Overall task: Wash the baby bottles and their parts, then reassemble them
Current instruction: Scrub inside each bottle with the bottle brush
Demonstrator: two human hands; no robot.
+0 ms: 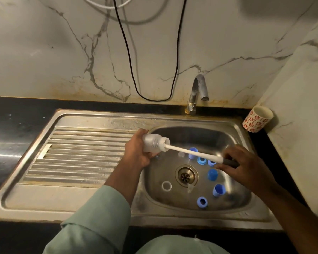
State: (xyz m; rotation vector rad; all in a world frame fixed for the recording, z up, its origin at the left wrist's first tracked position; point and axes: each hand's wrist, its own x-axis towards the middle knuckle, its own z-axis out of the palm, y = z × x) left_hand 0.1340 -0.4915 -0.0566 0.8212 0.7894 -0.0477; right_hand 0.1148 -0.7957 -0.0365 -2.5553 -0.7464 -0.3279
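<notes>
My left hand (136, 153) grips a clear baby bottle (153, 143) on its side over the sink's left edge, mouth pointing right. A white bottle brush (191, 152) runs into the bottle's mouth. My right hand (240, 165) holds the brush by its dark handle over the basin. Several blue caps and rings lie on the basin floor, among them one blue cap (212, 174) near the drain and a blue ring (202, 201) at the front. A white ring (166, 186) and a clear teat (189, 188) lie beside the drain (186, 176).
The steel sink (173, 215) has a ribbed draining board (77, 154) on its left. A tap (196, 92) stands behind the basin, not running. A red-patterned cup (257, 119) sits at the back right corner. Black and white cables hang down the marble wall.
</notes>
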